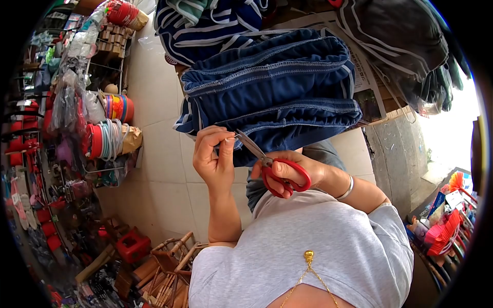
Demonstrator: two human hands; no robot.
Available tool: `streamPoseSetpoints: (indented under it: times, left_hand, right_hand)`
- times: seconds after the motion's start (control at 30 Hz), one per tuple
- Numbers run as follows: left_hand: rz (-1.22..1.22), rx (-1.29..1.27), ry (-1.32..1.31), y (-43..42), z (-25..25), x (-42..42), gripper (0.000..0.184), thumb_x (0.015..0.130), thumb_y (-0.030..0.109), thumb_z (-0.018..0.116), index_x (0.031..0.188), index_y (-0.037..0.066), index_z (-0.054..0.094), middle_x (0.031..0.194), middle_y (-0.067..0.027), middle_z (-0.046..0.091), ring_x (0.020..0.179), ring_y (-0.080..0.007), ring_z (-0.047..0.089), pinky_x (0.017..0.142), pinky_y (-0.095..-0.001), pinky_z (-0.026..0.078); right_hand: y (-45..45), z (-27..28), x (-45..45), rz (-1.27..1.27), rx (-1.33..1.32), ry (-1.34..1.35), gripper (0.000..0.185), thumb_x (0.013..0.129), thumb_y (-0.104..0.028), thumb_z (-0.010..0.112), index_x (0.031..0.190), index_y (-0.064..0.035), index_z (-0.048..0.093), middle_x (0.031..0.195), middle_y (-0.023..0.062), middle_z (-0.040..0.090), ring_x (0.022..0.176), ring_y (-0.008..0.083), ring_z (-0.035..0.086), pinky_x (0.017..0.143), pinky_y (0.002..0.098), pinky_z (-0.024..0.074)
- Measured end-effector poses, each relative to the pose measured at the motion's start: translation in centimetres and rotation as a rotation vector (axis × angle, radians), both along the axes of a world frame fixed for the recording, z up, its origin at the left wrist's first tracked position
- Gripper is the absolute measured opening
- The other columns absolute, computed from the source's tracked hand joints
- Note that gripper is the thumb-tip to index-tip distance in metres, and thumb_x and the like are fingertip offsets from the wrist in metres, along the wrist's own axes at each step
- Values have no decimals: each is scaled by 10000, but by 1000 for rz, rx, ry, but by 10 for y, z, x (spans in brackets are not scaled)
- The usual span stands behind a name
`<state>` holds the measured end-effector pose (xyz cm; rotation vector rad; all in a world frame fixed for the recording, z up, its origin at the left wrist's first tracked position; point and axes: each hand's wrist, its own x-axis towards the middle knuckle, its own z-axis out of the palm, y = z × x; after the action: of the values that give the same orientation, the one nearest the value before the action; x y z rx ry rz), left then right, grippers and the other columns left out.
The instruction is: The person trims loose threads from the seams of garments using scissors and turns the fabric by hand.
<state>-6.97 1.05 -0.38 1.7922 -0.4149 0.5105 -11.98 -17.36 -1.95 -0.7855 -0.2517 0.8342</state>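
Note:
My right hand (287, 172) holds red-handled scissors (253, 146), fingers through the loops. The blades point up and to the left, with their tips close to the fingertips of my left hand (214, 151). Thumb and index finger of that left hand are pinched together on something thin and pale, too small to make out. Just beyond both hands lies a folded stack of dark blue garments (267, 84) with white seams and gathered waistbands. My left hand is near its lower left edge.
Blue-and-white striped fabric (215, 33) and dark garments (395, 36) lie behind the stack, over printed paper (367, 84). Packed shelves with rope and tape rolls (112, 139) line the left. Wooden chair-like frames (172, 267) stand lower left, colourful goods (444, 231) lower right.

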Motion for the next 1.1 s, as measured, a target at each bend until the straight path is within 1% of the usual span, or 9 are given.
streamPoseSetpoints:
  times: [0.4,0.47,0.6,0.63,0.7,0.83,0.9,1.0,1.1]
  left_hand:
    - [-1,-43,-14,3,2,-4,56,790,-17,677,817,0,631,808,-83,601,796,-197,589,723,-291,475]
    - [42,165,-85,-2,10,-16,89,742,-23,694,797,25,643,753,-70,598,746,-205,580,692,-306,461]
    - [-419,290,-149,-39,10,-35,173,682,67,767,807,119,660,733,4,586,691,-197,556,659,-332,439]
    - [-529,309,-108,-51,4,-41,158,662,59,769,775,111,672,705,-18,581,686,-202,558,663,-309,447]
    - [-766,322,-44,-76,-18,-43,260,692,76,750,936,130,677,778,-11,608,752,-209,577,725,-320,453]
    - [-787,438,-13,-118,-40,-50,426,720,65,721,1125,153,626,912,-6,627,846,-204,589,800,-335,447]
    - [-736,520,-224,-121,-34,-52,462,754,57,659,1197,149,564,915,0,611,920,-193,582,843,-342,437]
    - [-789,407,-137,-102,-34,-49,500,725,40,691,1203,155,595,1035,-15,615,952,-205,591,845,-356,442]
    - [-588,437,-149,-62,-14,-45,264,707,22,692,953,116,692,964,-29,650,929,-214,599,801,-351,459]
  right_hand:
    - [-12,-5,-4,-89,-4,-13,581,876,-529,583,1049,25,563,563,16,512,447,89,489,437,203,394]
    - [-28,-4,-7,-245,-36,-87,568,857,-513,626,1047,19,567,568,20,526,451,90,496,430,204,392]
    - [-84,0,-17,-621,-42,-259,650,832,-557,631,1077,37,531,571,27,535,442,88,494,407,198,379]
    - [-103,-2,-24,-702,-113,-272,673,833,-579,610,1079,41,518,554,24,524,422,84,482,388,190,360]
    - [-124,5,-36,-865,-242,-318,708,830,-618,578,1074,43,502,524,18,503,386,76,456,356,175,323]
    - [-135,18,-51,-937,-343,-372,730,818,-652,558,1067,31,494,507,5,492,369,50,433,346,161,294]
    - [-127,22,-54,-957,-393,-352,726,789,-651,595,1046,22,515,515,-4,501,380,46,444,351,150,295]
    - [-117,18,-51,-894,-369,-297,733,749,-646,641,1033,20,531,519,-6,508,390,50,462,363,143,310]
    - [-108,16,-44,-840,-309,-270,709,737,-624,665,1007,22,553,534,6,532,401,55,486,373,144,336]
